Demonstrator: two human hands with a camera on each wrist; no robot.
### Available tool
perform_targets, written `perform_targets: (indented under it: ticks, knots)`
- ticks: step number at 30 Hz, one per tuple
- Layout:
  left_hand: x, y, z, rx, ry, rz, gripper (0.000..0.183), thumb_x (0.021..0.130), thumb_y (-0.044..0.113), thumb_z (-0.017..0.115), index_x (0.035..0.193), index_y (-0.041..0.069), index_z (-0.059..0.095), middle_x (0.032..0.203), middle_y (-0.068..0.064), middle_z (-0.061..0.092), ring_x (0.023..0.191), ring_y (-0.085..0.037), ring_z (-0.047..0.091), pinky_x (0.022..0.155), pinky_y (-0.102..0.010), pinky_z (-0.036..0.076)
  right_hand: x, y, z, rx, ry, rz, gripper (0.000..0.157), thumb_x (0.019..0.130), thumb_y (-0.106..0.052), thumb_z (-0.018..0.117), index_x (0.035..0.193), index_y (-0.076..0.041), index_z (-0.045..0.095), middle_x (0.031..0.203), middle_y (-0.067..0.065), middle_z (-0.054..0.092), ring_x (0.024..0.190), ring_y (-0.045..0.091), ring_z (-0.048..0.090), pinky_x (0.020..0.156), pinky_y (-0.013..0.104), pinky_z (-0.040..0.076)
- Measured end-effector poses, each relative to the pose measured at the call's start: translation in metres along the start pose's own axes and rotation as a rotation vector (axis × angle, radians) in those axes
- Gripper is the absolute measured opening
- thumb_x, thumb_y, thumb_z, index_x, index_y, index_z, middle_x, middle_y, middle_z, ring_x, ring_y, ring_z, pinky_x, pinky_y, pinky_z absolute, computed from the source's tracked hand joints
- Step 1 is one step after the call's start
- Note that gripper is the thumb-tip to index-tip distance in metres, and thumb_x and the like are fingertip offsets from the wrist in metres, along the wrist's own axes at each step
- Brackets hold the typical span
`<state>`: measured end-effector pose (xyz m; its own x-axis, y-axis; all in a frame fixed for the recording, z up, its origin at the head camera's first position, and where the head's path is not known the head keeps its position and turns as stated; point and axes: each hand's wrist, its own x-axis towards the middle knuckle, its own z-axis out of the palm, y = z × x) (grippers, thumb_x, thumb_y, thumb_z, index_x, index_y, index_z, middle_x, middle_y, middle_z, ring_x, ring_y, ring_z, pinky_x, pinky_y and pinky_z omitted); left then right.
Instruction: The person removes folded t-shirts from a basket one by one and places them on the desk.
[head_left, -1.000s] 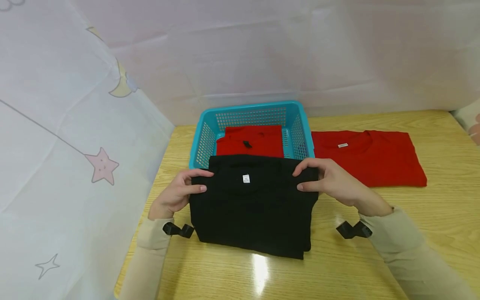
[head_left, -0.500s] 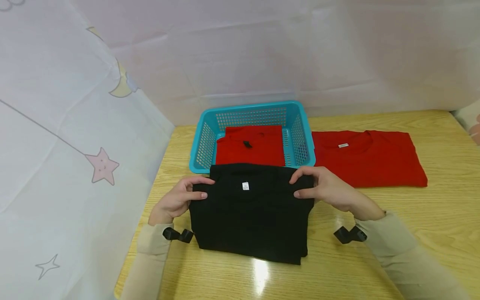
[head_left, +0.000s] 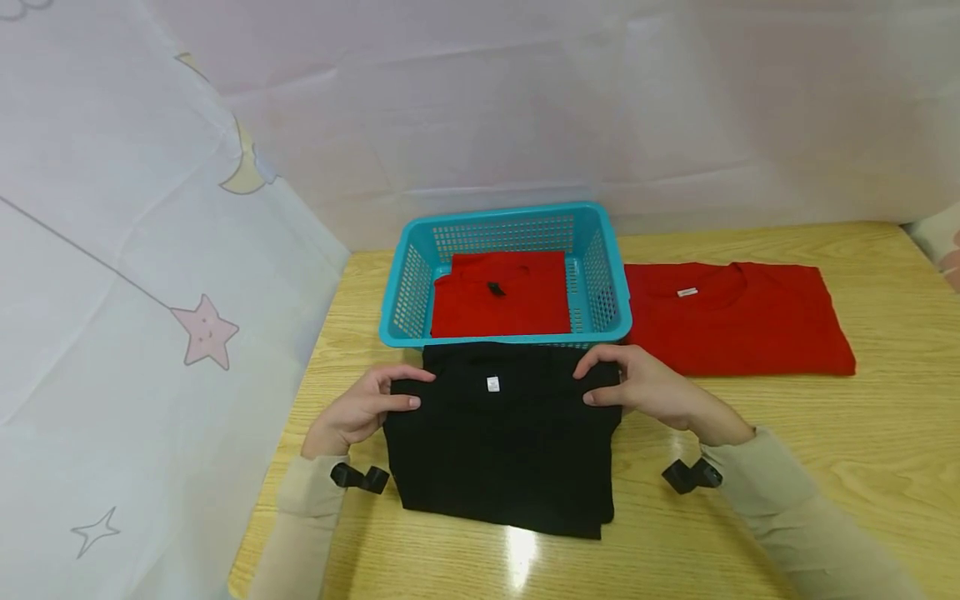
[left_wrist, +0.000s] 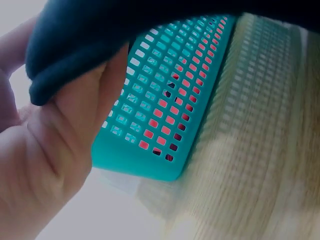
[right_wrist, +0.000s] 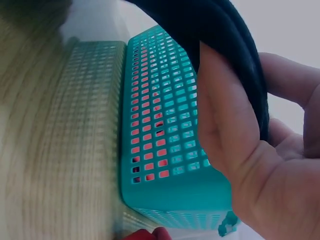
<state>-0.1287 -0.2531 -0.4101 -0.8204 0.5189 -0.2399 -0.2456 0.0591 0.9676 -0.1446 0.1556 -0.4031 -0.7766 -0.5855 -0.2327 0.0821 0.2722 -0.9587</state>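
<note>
A folded black shirt (head_left: 498, 450) with a small white neck label hangs between both hands, in front of the basket. My left hand (head_left: 367, 404) pinches its upper left corner, thumb on the face turned to me. At the upper right corner my right hand (head_left: 645, 387) grips the cloth the same way. In both wrist views the dark fabric is bunched between thumb and fingers, raised over the table, with the basket's perforated wall beyond. Inside the turquoise basket (head_left: 506, 340) lies a folded red shirt (head_left: 495, 312) with a dark label.
Right of the basket, a second folded red shirt (head_left: 750, 325) with a white label lies flat on the wooden table (head_left: 750, 467). Pale fabric sheets (head_left: 487, 108) hang behind and along the left side of the table.
Both hands have drawn the black shirt toward me, down in the head view, uncovering the basket's front rim and more of the red shirt inside. The grips are unchanged.
</note>
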Motion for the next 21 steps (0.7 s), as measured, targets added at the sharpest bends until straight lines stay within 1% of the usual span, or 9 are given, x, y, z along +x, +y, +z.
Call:
perform_targets:
  ticks: [5, 7, 8, 11, 14, 16, 18, 20, 21]
  knots:
    - [0.001, -0.004, 0.0, 0.016, 0.014, -0.019, 0.037, 0.087, -0.003, 0.063, 0.12, 0.013, 0.067, 0.141, -0.007, 0.036, 0.066, 0.0, 0.038, 0.05, -0.011, 0.033, 0.002, 0.004, 0.0, 0.02, 0.001, 0.003, 0.03, 0.087, -0.008, 0.069, 0.112, 0.001, 0.056, 0.119, 0.023, 0.05, 0.074, 0.027, 0.07, 0.068, 0.038, 0.06]
    - [0.002, -0.004, 0.001, 0.027, 0.024, -0.031, 0.037, 0.086, -0.001, 0.064, 0.121, 0.011, 0.066, 0.143, -0.01, 0.034, 0.064, 0.0, 0.038, 0.051, -0.011, 0.035, 0.002, 0.006, 0.0, 0.008, 0.006, -0.007, 0.029, 0.086, -0.007, 0.069, 0.112, 0.001, 0.057, 0.119, 0.023, 0.05, 0.075, 0.026, 0.069, 0.07, 0.036, 0.059]
    - [0.002, -0.005, 0.002, 0.028, 0.025, -0.036, 0.037, 0.087, -0.001, 0.064, 0.122, 0.009, 0.065, 0.145, -0.011, 0.032, 0.075, 0.0, 0.04, 0.052, -0.011, 0.037, 0.003, 0.007, 0.0, -0.004, 0.009, -0.013, 0.029, 0.086, -0.007, 0.069, 0.112, 0.001, 0.057, 0.118, 0.022, 0.05, 0.075, 0.025, 0.069, 0.071, 0.035, 0.059]
    - [0.004, -0.007, 0.004, 0.037, 0.027, -0.058, 0.039, 0.087, 0.0, 0.064, 0.125, 0.004, 0.061, 0.149, -0.014, 0.027, 0.067, -0.004, 0.04, 0.05, -0.012, 0.036, 0.004, 0.011, 0.0, -0.035, 0.018, -0.031, 0.029, 0.086, -0.007, 0.069, 0.111, 0.001, 0.058, 0.117, 0.022, 0.052, 0.074, 0.023, 0.069, 0.072, 0.033, 0.058]
    - [0.005, -0.009, 0.004, 0.043, 0.027, -0.071, 0.041, 0.087, 0.0, 0.064, 0.128, -0.001, 0.058, 0.151, -0.016, 0.024, 0.045, -0.006, 0.026, 0.044, -0.014, 0.026, 0.005, 0.014, 0.0, -0.077, 0.034, -0.041, 0.029, 0.085, -0.009, 0.07, 0.111, 0.0, 0.059, 0.116, 0.021, 0.053, 0.075, 0.022, 0.067, 0.073, 0.031, 0.056]
    - [0.006, -0.01, 0.004, 0.052, 0.032, -0.074, 0.042, 0.087, 0.0, 0.064, 0.128, -0.003, 0.057, 0.151, -0.017, 0.024, 0.042, -0.009, 0.019, 0.043, -0.015, 0.024, 0.006, 0.015, 0.001, -0.1, 0.048, -0.039, 0.029, 0.085, -0.01, 0.071, 0.111, -0.002, 0.06, 0.116, 0.019, 0.053, 0.078, 0.022, 0.066, 0.074, 0.031, 0.055]
    - [0.007, -0.012, 0.004, 0.06, 0.035, -0.074, 0.044, 0.087, 0.0, 0.064, 0.129, -0.005, 0.055, 0.152, -0.017, 0.023, 0.054, -0.008, 0.033, 0.047, -0.013, 0.031, 0.007, 0.017, 0.002, -0.118, 0.057, -0.038, 0.029, 0.085, -0.01, 0.071, 0.111, -0.003, 0.061, 0.118, 0.017, 0.053, 0.085, 0.023, 0.062, 0.076, 0.032, 0.053]
    - [0.008, -0.013, 0.004, 0.076, 0.04, -0.08, 0.044, 0.087, 0.0, 0.064, 0.129, -0.005, 0.055, 0.153, -0.015, 0.022, 0.088, -0.012, 0.043, 0.055, -0.012, 0.04, 0.009, 0.019, 0.002, -0.131, 0.061, -0.034, 0.028, 0.085, -0.01, 0.071, 0.111, -0.004, 0.062, 0.118, 0.016, 0.053, 0.094, 0.025, 0.058, 0.078, 0.033, 0.052]
    - [0.009, -0.014, 0.004, 0.085, 0.043, -0.084, 0.044, 0.087, 0.001, 0.064, 0.129, -0.005, 0.055, 0.154, -0.015, 0.021, 0.107, -0.016, 0.038, 0.063, -0.012, 0.045, 0.01, 0.02, 0.003, -0.135, 0.06, -0.033, 0.028, 0.085, -0.01, 0.07, 0.111, -0.004, 0.062, 0.118, 0.016, 0.053, 0.099, 0.026, 0.055, 0.079, 0.034, 0.051]
